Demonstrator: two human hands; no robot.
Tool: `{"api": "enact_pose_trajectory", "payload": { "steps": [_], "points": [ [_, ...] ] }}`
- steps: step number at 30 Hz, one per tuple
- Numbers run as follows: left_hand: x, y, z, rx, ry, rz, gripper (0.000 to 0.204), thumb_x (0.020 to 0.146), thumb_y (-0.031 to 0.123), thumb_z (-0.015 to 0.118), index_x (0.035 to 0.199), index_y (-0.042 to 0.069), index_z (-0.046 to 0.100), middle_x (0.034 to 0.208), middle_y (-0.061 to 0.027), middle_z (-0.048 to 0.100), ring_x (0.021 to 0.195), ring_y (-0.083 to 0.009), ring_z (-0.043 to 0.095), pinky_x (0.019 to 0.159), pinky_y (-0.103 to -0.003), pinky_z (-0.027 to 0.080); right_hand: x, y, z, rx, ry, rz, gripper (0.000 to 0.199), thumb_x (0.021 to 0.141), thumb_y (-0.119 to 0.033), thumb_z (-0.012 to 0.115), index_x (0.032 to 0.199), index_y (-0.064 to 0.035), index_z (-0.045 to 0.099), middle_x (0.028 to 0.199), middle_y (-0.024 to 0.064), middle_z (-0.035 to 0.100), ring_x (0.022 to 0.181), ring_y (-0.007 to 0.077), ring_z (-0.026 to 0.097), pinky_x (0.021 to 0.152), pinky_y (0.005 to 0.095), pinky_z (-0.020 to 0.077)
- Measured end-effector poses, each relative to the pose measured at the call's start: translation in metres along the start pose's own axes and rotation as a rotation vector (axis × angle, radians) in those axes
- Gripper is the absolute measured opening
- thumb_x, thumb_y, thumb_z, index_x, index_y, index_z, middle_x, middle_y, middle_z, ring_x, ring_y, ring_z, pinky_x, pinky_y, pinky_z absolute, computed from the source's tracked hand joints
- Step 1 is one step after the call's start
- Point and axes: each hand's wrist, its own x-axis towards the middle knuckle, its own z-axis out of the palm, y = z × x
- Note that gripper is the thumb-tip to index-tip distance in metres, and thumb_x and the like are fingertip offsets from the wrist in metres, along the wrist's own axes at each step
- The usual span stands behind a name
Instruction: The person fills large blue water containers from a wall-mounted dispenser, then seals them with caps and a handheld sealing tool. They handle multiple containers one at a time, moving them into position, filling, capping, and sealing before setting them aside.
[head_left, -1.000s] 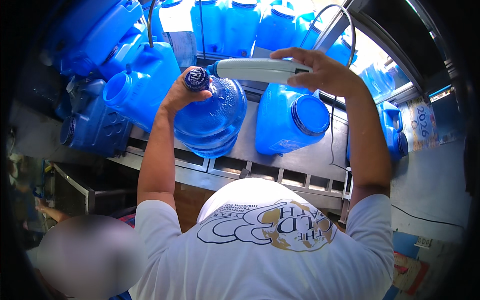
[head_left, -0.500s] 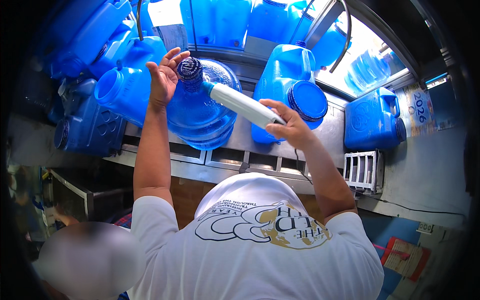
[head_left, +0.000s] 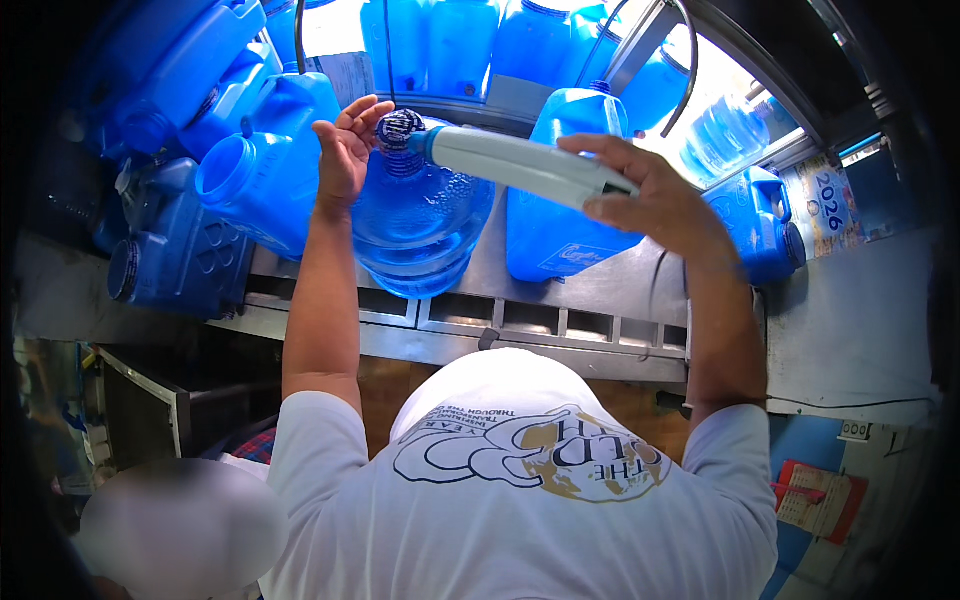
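Note:
A round, clear-blue water jug (head_left: 425, 250) stands upright on the metal counter, its neck covered by a dark, white-patterned cap seal (head_left: 400, 130). My left hand (head_left: 343, 160) is beside the cap, palm turned toward it and fingers apart, holding nothing. In my right hand (head_left: 660, 200) is a white heat gun (head_left: 520, 163) with a blue-teal nozzle end, pointed at the cap from the right. Its tip appears close to the seal; whether they touch I cannot tell. A blue slim container (head_left: 560, 235) stands under my right hand, which hides its wide cap.
An open-mouthed blue container (head_left: 255, 180) leans left of the jug, near a darker blue one (head_left: 190, 240). Another blue container (head_left: 755, 225) stands right. The counter (head_left: 600, 290) has slots along its front edge. A hose (head_left: 690, 80) hangs above. A person (head_left: 185, 530) is at lower left.
My right hand has swung right and up with the heat gun, which now lies flatter. The cap seal, jug and left hand appear slightly farther right. The right forearm now covers the white rack.

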Motion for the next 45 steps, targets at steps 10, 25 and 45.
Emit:
{"api": "enact_pose_trajectory", "payload": {
  "steps": [10,25,45],
  "points": [
    [0.002,-0.003,-0.002,-0.002,-0.007,-0.008,0.101,0.089,0.083,0.023,0.135,-0.002,0.049,0.125,-0.0178,0.064,0.114,-0.023,0.061,0.101,-0.036,0.045,0.086,-0.063,-0.05,-0.465,-0.095,-0.059,0.063,0.086,-0.041,0.072,0.14,-0.0137,0.057,0.098,0.0156,0.067,0.058,0.0116,0.057,0.049,0.0239,0.0461],
    [-0.002,-0.006,0.002,0.171,0.253,0.042,0.091,0.094,0.077,0.031,0.124,-0.004,0.056,0.102,-0.0142,0.07,0.081,-0.0177,0.068,0.077,-0.029,0.056,0.012,0.015,0.018,-0.169,0.048,0.02,0.069,0.081,-0.027,0.08,0.144,-0.0205,0.053,0.113,0.0111,0.066,0.097,0.0196,0.064,0.086,0.0318,0.0527],
    [-0.01,-0.003,0.008,0.295,0.246,0.069,0.074,0.098,0.066,0.044,0.122,-0.003,0.06,0.102,-0.0106,0.069,0.087,-0.0152,0.064,0.078,-0.027,0.051,-0.047,0.034,0.083,0.198,0.349,0.037,0.061,0.084,-0.009,0.07,0.142,-0.0055,0.051,0.113,0.0089,0.064,0.093,0.0132,0.061,0.079,0.0281,0.0526]
  ]
}}
